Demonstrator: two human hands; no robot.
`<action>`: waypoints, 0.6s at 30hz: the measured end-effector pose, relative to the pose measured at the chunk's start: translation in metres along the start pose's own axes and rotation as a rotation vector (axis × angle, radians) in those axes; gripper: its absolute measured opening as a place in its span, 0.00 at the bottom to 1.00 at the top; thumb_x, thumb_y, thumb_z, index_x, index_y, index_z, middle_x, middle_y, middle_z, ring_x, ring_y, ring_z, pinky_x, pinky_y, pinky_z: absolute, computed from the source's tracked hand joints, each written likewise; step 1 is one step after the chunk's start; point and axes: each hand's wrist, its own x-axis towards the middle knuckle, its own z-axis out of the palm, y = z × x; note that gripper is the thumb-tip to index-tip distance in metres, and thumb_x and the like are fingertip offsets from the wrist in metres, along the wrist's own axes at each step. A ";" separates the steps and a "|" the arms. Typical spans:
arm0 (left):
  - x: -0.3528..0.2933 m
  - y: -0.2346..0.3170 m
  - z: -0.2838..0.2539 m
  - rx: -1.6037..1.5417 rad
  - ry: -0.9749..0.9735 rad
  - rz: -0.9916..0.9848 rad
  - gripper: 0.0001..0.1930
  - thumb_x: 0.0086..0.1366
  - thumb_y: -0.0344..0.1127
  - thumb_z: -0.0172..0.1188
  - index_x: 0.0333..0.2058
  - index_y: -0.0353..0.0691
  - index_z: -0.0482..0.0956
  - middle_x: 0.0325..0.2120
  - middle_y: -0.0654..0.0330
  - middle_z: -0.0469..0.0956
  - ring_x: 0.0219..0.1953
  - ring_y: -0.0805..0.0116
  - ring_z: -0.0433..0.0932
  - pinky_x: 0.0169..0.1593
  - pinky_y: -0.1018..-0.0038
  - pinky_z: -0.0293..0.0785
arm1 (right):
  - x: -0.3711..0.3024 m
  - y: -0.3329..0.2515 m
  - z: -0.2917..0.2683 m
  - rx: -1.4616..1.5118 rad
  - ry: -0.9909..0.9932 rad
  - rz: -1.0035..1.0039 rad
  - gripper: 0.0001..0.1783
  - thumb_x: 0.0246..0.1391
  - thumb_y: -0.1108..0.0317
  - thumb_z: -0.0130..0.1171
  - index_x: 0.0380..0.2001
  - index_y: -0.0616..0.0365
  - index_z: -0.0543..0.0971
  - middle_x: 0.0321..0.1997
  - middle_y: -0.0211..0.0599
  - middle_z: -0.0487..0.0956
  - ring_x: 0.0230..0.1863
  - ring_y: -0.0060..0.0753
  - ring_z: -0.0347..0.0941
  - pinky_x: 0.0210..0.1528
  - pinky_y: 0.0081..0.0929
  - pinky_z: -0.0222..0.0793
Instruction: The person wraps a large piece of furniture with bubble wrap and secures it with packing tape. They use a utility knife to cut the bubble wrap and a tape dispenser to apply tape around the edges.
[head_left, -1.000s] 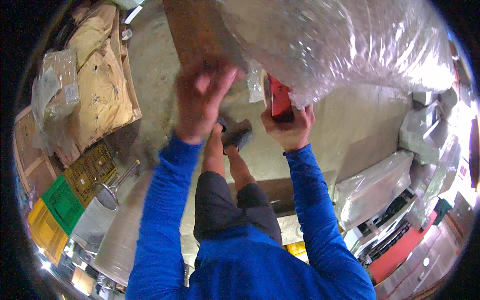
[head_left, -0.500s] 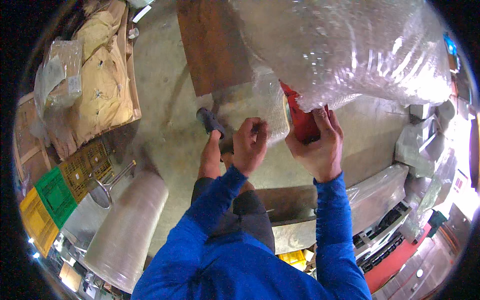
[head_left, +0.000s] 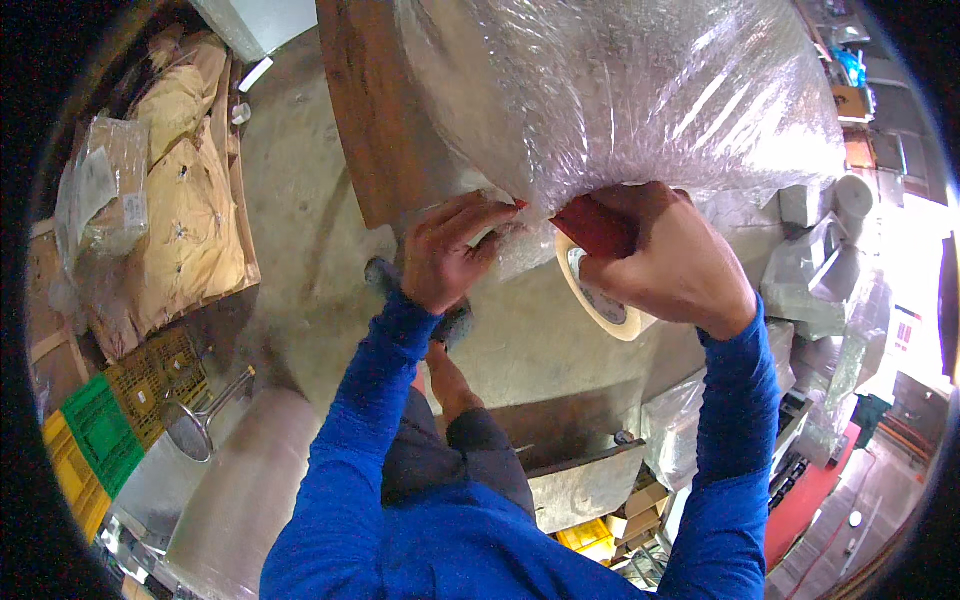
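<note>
My right hand [head_left: 680, 260] is closed on a roll of tape [head_left: 630, 325] with a pale side and a round core. A red piece [head_left: 600, 228], possibly a dispenser or the tape's face, lies under those fingers. The roll is against the lower edge of a large bundle of clear bubble wrap [head_left: 660, 90]. To its left, at the same edge, my left hand [head_left: 450, 250] is closed in a pinch. A small red bit shows at its fingertips; what they grip is not clear.
Brown sheet material [head_left: 365, 120] lies on the floor [head_left: 290, 190] beyond my left hand. Far left, a paper-covered stack [head_left: 190, 210] stands above a green crate [head_left: 105, 430] and a large wrapped roll [head_left: 245, 490]. Wrapped items [head_left: 810, 270] stand at the right.
My left hand has moved left and up to the wrap's edge, its fingers now pinching. My right hand has turned with the roll, showing more of its side. My view has shifted.
</note>
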 end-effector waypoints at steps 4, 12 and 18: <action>0.014 -0.021 -0.006 0.101 -0.040 0.212 0.13 0.46 0.28 0.67 0.34 0.46 0.82 0.30 0.63 0.81 0.34 0.60 0.81 0.42 0.65 0.75 | -0.002 -0.005 -0.009 -0.006 -0.042 0.020 0.23 0.42 0.59 0.59 0.44 0.54 0.83 0.38 0.52 0.82 0.38 0.54 0.80 0.43 0.40 0.75; 0.042 -0.025 -0.006 0.083 0.006 0.362 0.11 0.46 0.29 0.68 0.31 0.45 0.82 0.29 0.64 0.81 0.33 0.60 0.80 0.45 0.62 0.73 | -0.045 -0.002 -0.007 0.064 0.031 0.342 0.24 0.41 0.59 0.60 0.40 0.67 0.79 0.25 0.53 0.77 0.23 0.36 0.74 0.32 0.34 0.71; 0.036 -0.036 -0.007 0.013 -0.042 0.255 0.13 0.46 0.29 0.66 0.35 0.44 0.84 0.35 0.61 0.84 0.38 0.57 0.82 0.48 0.60 0.74 | -0.099 0.003 0.026 0.395 0.226 0.107 0.41 0.39 0.66 0.67 0.61 0.65 0.72 0.35 0.57 0.81 0.38 0.43 0.83 0.43 0.33 0.76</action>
